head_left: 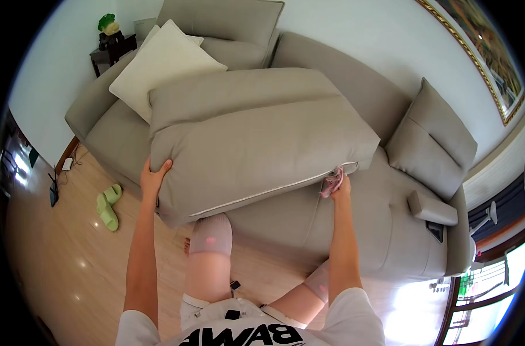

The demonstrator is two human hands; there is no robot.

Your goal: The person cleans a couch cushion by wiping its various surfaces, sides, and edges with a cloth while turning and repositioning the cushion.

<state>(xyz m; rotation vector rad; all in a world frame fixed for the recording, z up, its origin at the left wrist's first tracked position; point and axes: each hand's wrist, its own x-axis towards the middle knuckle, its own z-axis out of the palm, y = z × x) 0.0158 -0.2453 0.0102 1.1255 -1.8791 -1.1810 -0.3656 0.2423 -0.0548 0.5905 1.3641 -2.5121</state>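
Observation:
A large taupe sofa cushion [257, 138] is tilted up in front of me over the sofa seat. My left hand [153, 177] grips its left edge, thumb on the upper face and the other fingers mostly hidden. A pale zipper [262, 193] runs along the cushion's near lower edge. At the right end of that zipper, my right hand [342, 188] is closed on a crumpled pink cloth [332, 183], touching or very close to the cushion's corner.
The taupe sofa [383, 225] spans the view, with cream pillows [164, 66] at left and a back cushion [432, 141] at right. Green slippers [108, 207] lie on the wooden floor. A dark side table [113, 53] holds an ornament. A gold-framed picture [493, 75] hangs upper right.

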